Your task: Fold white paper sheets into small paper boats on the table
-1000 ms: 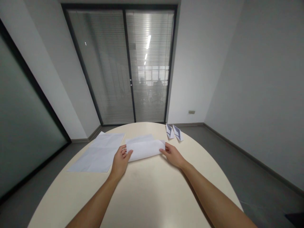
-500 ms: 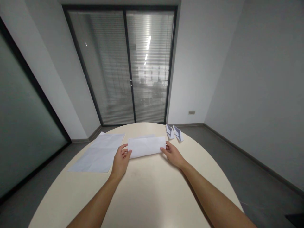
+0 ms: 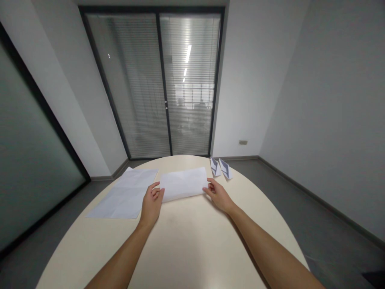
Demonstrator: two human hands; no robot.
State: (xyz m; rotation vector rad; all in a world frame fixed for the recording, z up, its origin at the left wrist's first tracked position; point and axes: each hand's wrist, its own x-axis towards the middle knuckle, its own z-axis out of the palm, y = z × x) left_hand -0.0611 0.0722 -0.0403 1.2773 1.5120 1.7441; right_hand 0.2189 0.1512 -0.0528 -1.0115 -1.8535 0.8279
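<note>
A white sheet of paper [image 3: 184, 185], folded into a wide strip, lies between my hands over the middle of the round table. My left hand [image 3: 152, 203] is at its left edge, with the thumb by the near left corner and the fingers curled. On the opposite side, my right hand [image 3: 220, 196] pinches the lower right corner between thumb and fingers. The undersides of the strip and the fingertips behind its edges are partly hidden.
Larger white sheets [image 3: 123, 196] with creases lie to the left on the cream round table [image 3: 180, 249]. Two folded paper pieces [image 3: 215, 167], shaped like small boats, stand near the far right edge. Beyond the table is a glass door [image 3: 189, 120] with blinds.
The far edge of the folded paper has tilted back and down, covering the strip that showed behind it. My left hand has shifted slightly left; my right hand is nearly still.
</note>
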